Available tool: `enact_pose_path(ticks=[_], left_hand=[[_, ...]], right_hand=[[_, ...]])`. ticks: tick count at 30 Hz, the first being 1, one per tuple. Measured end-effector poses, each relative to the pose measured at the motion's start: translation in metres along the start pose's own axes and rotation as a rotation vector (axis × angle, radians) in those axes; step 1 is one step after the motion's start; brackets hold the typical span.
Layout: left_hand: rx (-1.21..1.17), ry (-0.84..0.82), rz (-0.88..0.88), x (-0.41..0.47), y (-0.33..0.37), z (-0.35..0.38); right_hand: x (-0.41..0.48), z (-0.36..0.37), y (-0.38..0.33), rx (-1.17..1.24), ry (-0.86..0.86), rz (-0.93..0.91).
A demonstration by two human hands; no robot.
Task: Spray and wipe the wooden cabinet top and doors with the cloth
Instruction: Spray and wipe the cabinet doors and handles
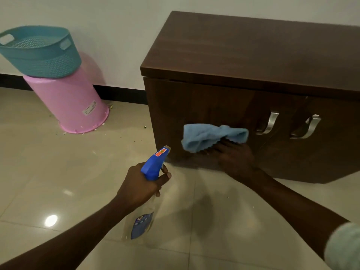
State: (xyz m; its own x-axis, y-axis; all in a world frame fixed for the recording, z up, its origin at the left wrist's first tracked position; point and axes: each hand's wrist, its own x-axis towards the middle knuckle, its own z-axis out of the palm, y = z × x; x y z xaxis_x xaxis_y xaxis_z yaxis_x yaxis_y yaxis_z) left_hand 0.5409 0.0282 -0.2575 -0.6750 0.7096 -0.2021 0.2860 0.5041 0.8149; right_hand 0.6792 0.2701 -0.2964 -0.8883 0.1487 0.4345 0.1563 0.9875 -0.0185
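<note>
A low dark wooden cabinet [253, 55] stands against the wall, with two front doors and two curved metal handles [267, 123]. My right hand [233, 156] presses a light blue cloth [210, 136] flat against the left door, left of the handles. My left hand [142, 184] grips a clear spray bottle [148, 195] with a blue trigger head, its nozzle pointing up toward the cabinet's lower left corner. The bottle hangs over the floor, apart from the cabinet.
An upturned pink bucket [68, 102] leans on the floor at the left with a teal woven basket [39, 53] on top. Small bits of debris lie on the glossy beige floor tiles [58, 172] around it. A white wall with dark skirting runs behind.
</note>
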Motion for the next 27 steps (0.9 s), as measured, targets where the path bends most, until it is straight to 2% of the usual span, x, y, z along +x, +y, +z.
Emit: enact_pose_path(ticks=[1, 3, 4, 7, 8, 9, 11, 13, 15, 18, 22, 24, 27], left_hand=[[0.004, 0.002, 0.024, 0.001, -0.001, 0.002], [0.023, 0.003, 0.023, 0.005, 0.002, 0.006], [0.033, -0.005, 0.017, 0.005, 0.002, 0.008], [0.035, -0.017, 0.023, 0.008, 0.005, 0.019], [0.052, -0.025, 0.03, 0.009, 0.008, 0.022], [0.072, -0.034, 0.04, 0.011, 0.009, 0.025], [0.04, -0.057, 0.074, 0.012, 0.011, 0.03], [-0.019, -0.073, 0.108, 0.012, 0.014, 0.035], [-0.028, -0.101, 0.109, 0.014, 0.019, 0.04], [0.0, -0.145, 0.062, 0.019, 0.024, 0.045], [0.045, -0.147, 0.12, 0.021, 0.026, 0.047], [0.039, -0.147, 0.112, 0.018, 0.026, 0.046], [0.029, -0.135, 0.097, 0.018, 0.023, 0.045]], right_hand=[[-0.008, 0.001, -0.001, -0.052, 0.067, -0.01], [-0.022, 0.019, -0.012, -0.03, 0.138, 0.094], [-0.025, 0.027, -0.019, 0.022, 0.078, 0.128], [-0.027, 0.037, -0.013, 0.024, -0.181, -0.087], [-0.026, 0.032, -0.006, 0.034, -0.243, -0.083], [-0.027, 0.029, 0.001, 0.001, -0.211, -0.114], [-0.035, 0.017, 0.007, -0.088, -0.037, -0.106], [-0.043, -0.002, 0.011, -0.114, 0.126, 0.075], [-0.052, -0.012, 0.008, -0.015, 0.264, 0.283], [-0.066, -0.002, -0.003, 0.051, 0.243, 0.442], [-0.075, -0.011, 0.003, 0.113, 0.115, 0.312], [-0.069, -0.027, 0.012, 0.132, 0.147, 0.291], [-0.057, -0.035, 0.013, 0.263, 0.279, 0.411]])
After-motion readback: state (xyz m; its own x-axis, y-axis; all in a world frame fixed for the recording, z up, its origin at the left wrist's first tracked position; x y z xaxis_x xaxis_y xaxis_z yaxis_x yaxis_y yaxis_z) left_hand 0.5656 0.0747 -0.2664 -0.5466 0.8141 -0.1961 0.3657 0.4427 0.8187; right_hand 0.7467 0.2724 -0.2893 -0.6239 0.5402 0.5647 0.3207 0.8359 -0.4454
